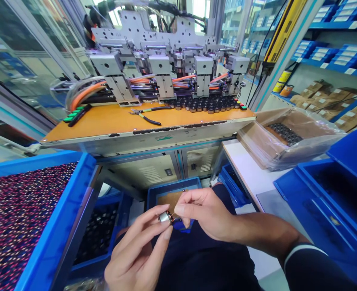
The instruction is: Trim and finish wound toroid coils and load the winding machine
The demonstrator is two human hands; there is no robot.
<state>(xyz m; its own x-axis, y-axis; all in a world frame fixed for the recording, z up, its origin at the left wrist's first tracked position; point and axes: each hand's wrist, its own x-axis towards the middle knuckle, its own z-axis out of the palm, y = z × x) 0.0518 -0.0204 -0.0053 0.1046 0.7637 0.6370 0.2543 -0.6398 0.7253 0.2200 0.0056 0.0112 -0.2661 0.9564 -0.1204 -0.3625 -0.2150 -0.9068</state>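
Between the thumb and fingertips of my left hand (145, 246) is a small silver motor (164, 216), a short metal cylinder with a dark end. My right hand (204, 208) is closed in a pinch right beside that dark end. Thin copper-coloured wires (173, 216) show at its fingertips, partly hidden by the fingers. Both hands are held close together above my lap, over a blue tray (154, 190) with a brown bottom.
Ahead, a machine (166, 68) stands over an orange worktop (106, 125) with cutting pliers (150, 113) and several black round parts (208, 104). A blue bin (86, 161) of small red-and-black pieces is at left. At right are a plastic-lined carton (263, 149) and a blue box (318, 210).
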